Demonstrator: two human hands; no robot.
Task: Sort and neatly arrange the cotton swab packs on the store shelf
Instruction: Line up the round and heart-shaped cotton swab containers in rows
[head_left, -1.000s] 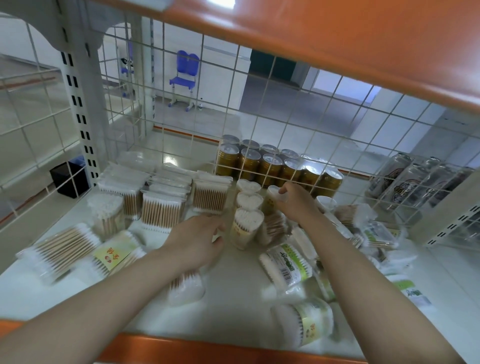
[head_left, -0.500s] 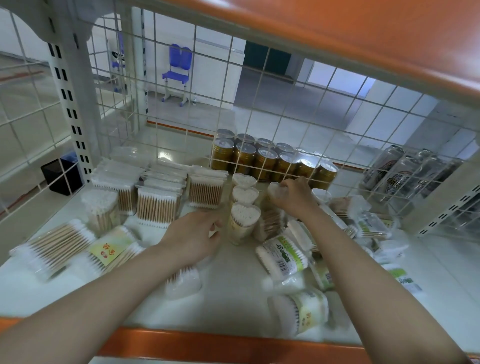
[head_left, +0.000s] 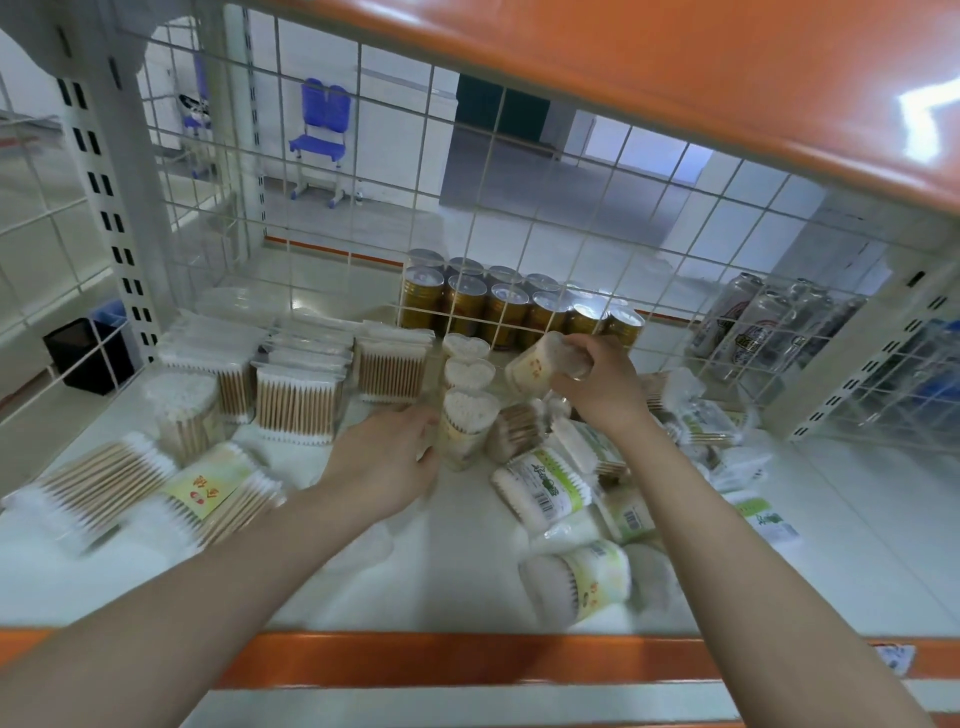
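My right hand (head_left: 597, 382) grips a round tub of cotton swabs (head_left: 535, 366), tilted and lifted above the shelf. Left of it stands a row of three heart-shaped swab tubs (head_left: 467, 410). My left hand (head_left: 387, 462) rests beside the nearest of them, fingers touching its side. Rectangular swab packs (head_left: 298, 400) stand upright in rows at the back left. Flat bags of swabs (head_left: 93, 488) lie at the front left. A loose pile of bagged and round packs (head_left: 545, 488) lies to the right, under my right forearm.
The white shelf (head_left: 452, 566) has an orange front lip (head_left: 467, 654) and a wire grid back (head_left: 519, 218). Golden cans (head_left: 519, 306) stand behind the grid, silver cans (head_left: 748, 322) to the right. An orange shelf (head_left: 727, 67) hangs overhead.
My right hand has lifted the round tub off the shelf and tilted it. My left hand has slid right, up against the front heart-shaped tub.
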